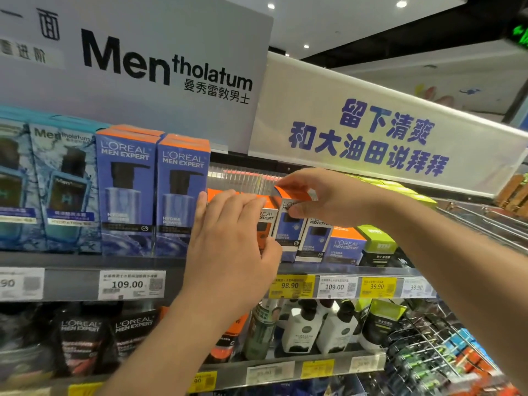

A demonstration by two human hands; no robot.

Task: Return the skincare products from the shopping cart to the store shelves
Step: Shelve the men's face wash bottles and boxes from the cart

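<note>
Store aisle, men's skincare shelf (85, 262): two hands working among boxed products.

Nearest, the left hand (228, 232) is reaching up from below, its fingers lying fairly straight and close together against an orange-and-white box (267, 224), thumb resting by the tall blue box (183, 195) beside it. Just beyond, the right hand (323, 195) is pinching the orange top of a small blue-and-white box (288, 227), holding it upright in the row, between the orange-and-white box and a matching blue box (314, 241). Price tags (131, 284) are lining the shelf edge under them. Farther back and above, a Mentholatum sign (160, 61) and a white banner (371, 138) are hanging over the display.
</note>
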